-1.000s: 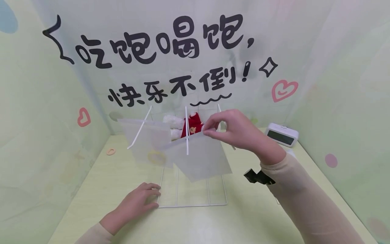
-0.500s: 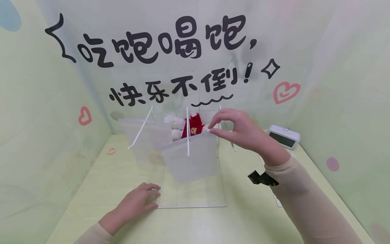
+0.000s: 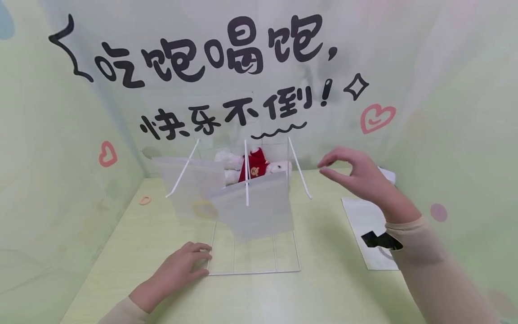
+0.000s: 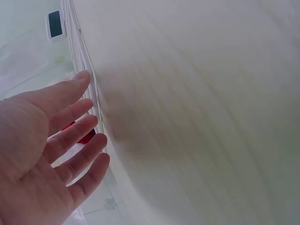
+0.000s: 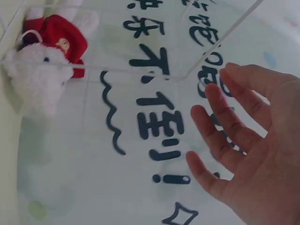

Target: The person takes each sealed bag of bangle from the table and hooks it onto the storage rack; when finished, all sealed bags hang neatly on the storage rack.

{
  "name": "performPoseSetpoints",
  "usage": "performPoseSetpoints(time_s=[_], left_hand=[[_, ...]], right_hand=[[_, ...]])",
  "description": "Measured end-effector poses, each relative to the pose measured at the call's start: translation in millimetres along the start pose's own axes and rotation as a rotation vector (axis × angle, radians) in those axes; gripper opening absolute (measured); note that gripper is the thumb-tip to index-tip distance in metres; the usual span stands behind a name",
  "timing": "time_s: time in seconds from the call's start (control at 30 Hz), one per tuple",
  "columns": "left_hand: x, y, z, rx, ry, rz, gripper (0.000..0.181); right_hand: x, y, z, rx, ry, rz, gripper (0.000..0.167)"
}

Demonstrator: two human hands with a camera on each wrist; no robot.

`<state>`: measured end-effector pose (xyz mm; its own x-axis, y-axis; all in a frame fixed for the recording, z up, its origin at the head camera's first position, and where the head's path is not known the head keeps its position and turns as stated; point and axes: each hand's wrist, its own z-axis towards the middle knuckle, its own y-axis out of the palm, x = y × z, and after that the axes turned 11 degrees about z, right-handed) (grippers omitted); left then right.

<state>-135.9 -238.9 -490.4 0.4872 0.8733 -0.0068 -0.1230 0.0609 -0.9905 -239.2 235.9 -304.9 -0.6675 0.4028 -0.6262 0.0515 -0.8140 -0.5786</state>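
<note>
A white wire rack (image 3: 259, 272) stands upright on the table, with slanted prongs near its top. One translucent plastic bag (image 3: 190, 175) hangs at the left prong, and a second translucent bag (image 3: 259, 207) hangs at the middle prong. The right prong (image 3: 300, 171) carries nothing. My left hand (image 3: 178, 270) lies at the left edge of the rack's base, fingertips touching the wire; in the left wrist view its fingers look relaxed and hold nothing. To the right of the rack, my right hand (image 3: 360, 175) is in the air with loosely bent fingers, holding nothing.
Behind the rack lies a white plush toy (image 3: 279, 168) in red clothing. A white sheet-like item (image 3: 356, 225) lies on the table at right, partly hidden by my arm. A white digital clock (image 4: 55, 23) stands beyond it. An orange ring (image 3: 145, 200) lies at left.
My right hand has let go of the middle bag's upper edge and moved away to the right. The bag now hangs from the middle prong. My left hand has stayed in place.
</note>
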Motion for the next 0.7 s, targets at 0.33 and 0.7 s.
performPoseSetpoints(time_s=[0.33,0.7], left_hand=[[-1.1,-0.5,1.6,0.012,-0.012,-0.010,0.033],[0.0,5.2,-1.9,0.009,-0.006,-0.016,0.034]], right_hand=[[84,-19,-48.9,-0.003,0.178,-0.084,0.010],[151,-57,-114.2,-0.024,0.430,-0.175,0.018]])
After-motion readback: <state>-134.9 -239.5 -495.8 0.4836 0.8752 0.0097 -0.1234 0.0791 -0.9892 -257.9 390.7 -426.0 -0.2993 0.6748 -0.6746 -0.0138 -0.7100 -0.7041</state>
